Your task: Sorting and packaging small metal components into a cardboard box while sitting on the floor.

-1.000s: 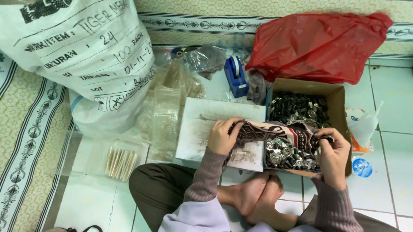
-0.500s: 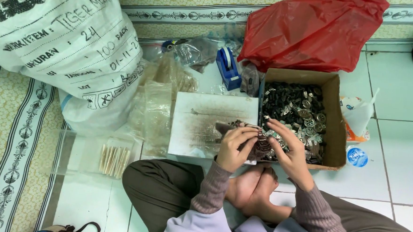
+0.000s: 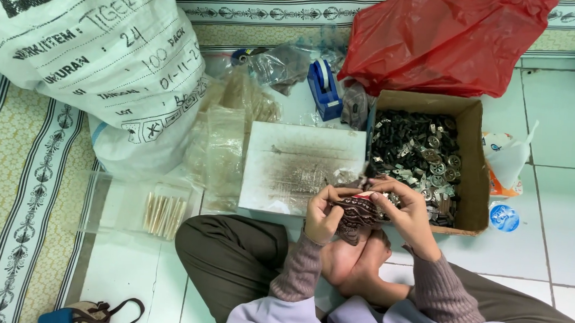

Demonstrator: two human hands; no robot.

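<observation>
1. I see a white woven sack (image 3: 102, 60) pushed aside, off the work spot.
2. Cardboard box (image 3: 470, 171) of small metal parts sits beside my right hand (image 3: 408, 214), within easy reach.
3. Both it and my left hand (image 3: 323, 212) grip a dark patterned bundle (image 3: 355, 214) over my lap.

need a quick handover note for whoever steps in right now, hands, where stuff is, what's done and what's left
Left hand and right hand: both grip one dark patterned piece of cloth, held above the lap.
Cardboard box by the right hand holds small metal and black parts.
White board lies in front, smudged and bare.
Clear tray with small sticks sits to the left.
Blue tape dispenser, red bag and big white sack lie further off.
Done: cloth in hand. Left: the box is far from empty, with many parts lying loose.
</observation>
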